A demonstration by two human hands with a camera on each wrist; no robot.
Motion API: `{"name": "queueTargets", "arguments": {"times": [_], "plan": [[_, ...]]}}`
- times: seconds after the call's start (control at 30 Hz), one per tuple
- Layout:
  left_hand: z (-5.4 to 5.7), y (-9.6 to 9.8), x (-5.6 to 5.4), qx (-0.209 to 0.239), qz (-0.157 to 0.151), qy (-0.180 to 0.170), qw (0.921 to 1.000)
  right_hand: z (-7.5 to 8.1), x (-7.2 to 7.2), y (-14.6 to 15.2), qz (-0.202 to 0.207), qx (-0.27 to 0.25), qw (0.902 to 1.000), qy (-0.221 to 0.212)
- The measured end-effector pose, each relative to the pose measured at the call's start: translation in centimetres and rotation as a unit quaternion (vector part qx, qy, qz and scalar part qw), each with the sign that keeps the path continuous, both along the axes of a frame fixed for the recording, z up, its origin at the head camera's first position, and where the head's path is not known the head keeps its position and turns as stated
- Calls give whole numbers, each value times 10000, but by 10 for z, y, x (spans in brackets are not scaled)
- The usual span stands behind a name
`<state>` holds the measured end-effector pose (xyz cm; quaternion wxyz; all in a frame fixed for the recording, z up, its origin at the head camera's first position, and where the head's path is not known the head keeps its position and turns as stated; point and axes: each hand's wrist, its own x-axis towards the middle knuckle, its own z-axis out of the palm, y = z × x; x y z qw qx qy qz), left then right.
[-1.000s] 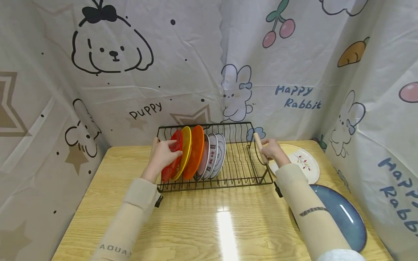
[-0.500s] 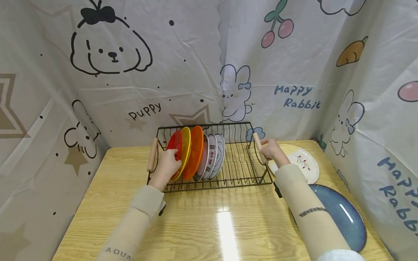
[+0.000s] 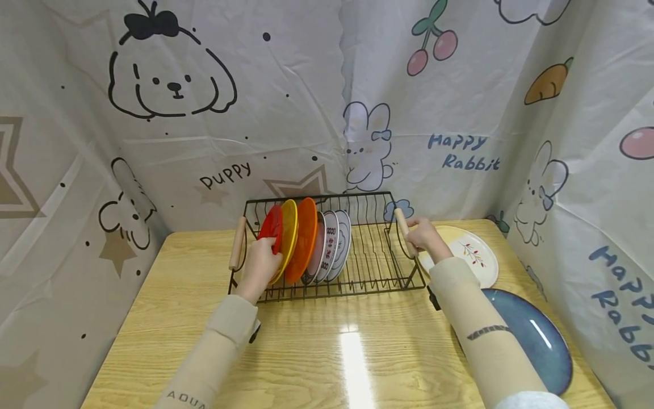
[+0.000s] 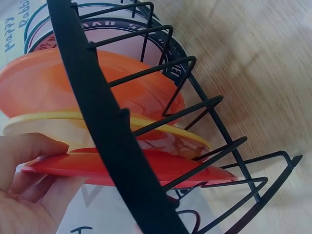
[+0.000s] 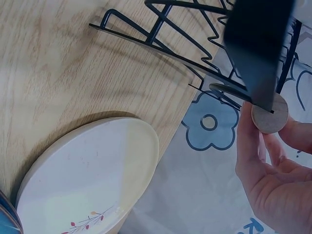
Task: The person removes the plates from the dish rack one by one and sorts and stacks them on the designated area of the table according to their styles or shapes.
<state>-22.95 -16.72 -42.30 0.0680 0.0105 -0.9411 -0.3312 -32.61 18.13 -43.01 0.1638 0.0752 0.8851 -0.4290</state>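
My left hand [image 3: 261, 262] pinches the edge of a red plate [image 4: 146, 168], thumb on one face and fingers on the other. That plate stands at the left end of a black wire dish rack [image 3: 370, 287], beside a yellow plate [image 3: 290, 224] and an orange plate [image 3: 306, 238]. Several patterned white plates [image 3: 341, 244] stand to their right in the rack. With my right hand [image 3: 425, 234] I grip the wooden handle [image 3: 402, 222] at the rack's right end; in the right wrist view the fingers and thumb close around the handle's round end [image 5: 271, 114].
A cream-and-white plate [image 3: 485, 253] with a leaf sprig lies on the wooden table [image 3: 306, 352], right of the rack. Nearer, a large blue plate [image 3: 541, 335] lies partly under the right sleeve. Printed curtains [image 3: 296, 85] hang behind and at both sides.
My left hand has come from over the rack's left handle to the red plate's front edge and taken hold of it, and the plate has tipped slightly. My right hand stays on the handle.
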Motion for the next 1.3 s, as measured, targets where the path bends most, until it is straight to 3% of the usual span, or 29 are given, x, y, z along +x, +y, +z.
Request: {"name": "queueTargets", "arguments": {"times": [0.2,0.5,0.67,0.9,1.3], "plan": [[1,-4,-1,154,242,92,9995,-1,-1,0,33,2,10000,31],[8,-14,-3,15,481,179,9987,-2,-1,1,-22,-25,10000,17],[14,-20,-3,160,566,-29,9983,-1,0,2,33,-70,10000,25],[31,-26,-5,746,555,-364,9950,0,0,1,69,-146,9999,-2],[66,-26,0,1142,495,90,9922,0,1,2,72,-141,9999,-28]]}}
